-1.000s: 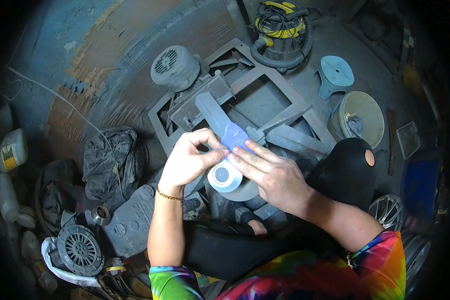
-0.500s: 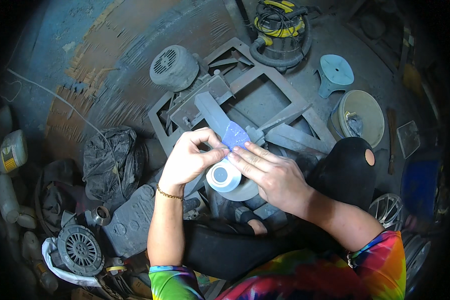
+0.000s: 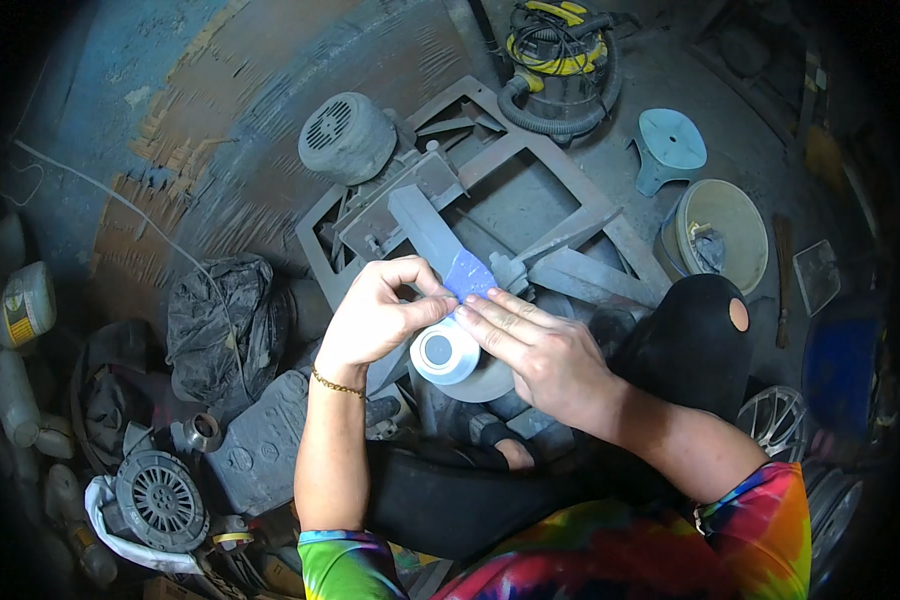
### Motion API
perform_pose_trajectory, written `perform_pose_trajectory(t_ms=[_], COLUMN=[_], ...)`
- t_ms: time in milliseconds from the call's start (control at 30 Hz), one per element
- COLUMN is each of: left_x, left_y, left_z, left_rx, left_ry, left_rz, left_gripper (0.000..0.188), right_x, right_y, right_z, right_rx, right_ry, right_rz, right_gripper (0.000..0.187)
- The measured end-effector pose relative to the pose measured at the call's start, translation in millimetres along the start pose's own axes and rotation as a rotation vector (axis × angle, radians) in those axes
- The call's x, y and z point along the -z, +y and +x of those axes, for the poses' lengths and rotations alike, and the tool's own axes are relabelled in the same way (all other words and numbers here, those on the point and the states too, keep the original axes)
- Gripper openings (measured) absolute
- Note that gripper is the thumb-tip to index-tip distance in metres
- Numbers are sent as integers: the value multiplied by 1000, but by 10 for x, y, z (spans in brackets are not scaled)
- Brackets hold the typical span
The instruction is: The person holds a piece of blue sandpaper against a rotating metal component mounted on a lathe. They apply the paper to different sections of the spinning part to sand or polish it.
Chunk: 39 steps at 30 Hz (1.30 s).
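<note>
Near the middle of the head view, a blue-violet piece of sheet (image 3: 470, 274) is between the two hands, just above a white round part (image 3: 445, 352) with a dark centre. The left hand (image 3: 378, 318) has its thumb and forefinger closed together on the lower edge of this piece. The right hand (image 3: 548, 355) lays its fingers almost straight against the other side; whether they grip it, I cannot tell, because the thumb is hidden. As I judge, the handling of the sheet is under way, as it is not yet released; how much is finished or left, the view does not show.

Beyond the hands, a dusty metal frame (image 3: 575, 182) with a motor (image 3: 348, 140) rests on the grey floor (image 3: 612, 165). A vacuum cleaner (image 3: 560, 95), a pale blue stool (image 3: 674, 140) and a bucket (image 3: 752, 245) stand around it; at left lies a black bag (image 3: 215, 335).
</note>
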State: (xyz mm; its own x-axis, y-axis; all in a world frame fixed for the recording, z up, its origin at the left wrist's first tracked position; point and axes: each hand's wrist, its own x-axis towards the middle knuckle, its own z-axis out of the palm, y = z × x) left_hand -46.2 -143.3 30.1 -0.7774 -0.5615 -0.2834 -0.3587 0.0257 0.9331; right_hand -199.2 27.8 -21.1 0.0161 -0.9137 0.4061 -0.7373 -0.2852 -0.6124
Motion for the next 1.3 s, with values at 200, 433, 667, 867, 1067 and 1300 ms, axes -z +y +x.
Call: perform_pose_trajectory(t_ms=[200, 433, 667, 867, 1067, 1300], left_x=[27, 30, 43, 49, 54, 50], left_y=[6, 1, -38, -50, -72, -53], left_z=[14, 31, 37, 44, 52, 27], left_rx=[16, 33, 37, 50, 61, 45], left_ry=[-2, -2, 0, -3, 2, 1], left_rz=[24, 16, -5, -32, -45, -55], left_gripper=[10, 11, 11, 9, 8, 8], right_x=[-39, -86, -80, -103, -114, -92], right_y=[3, 28, 0, 12, 12, 0], right_z=[15, 25, 36, 41, 38, 40], right_rx=[-3, -28, -37, -42, -46, -43], right_ry=[42, 74, 85, 110, 119, 99], right_rz=[13, 60, 75, 97, 107, 93], right_gripper=[57, 57, 52, 47, 48, 52])
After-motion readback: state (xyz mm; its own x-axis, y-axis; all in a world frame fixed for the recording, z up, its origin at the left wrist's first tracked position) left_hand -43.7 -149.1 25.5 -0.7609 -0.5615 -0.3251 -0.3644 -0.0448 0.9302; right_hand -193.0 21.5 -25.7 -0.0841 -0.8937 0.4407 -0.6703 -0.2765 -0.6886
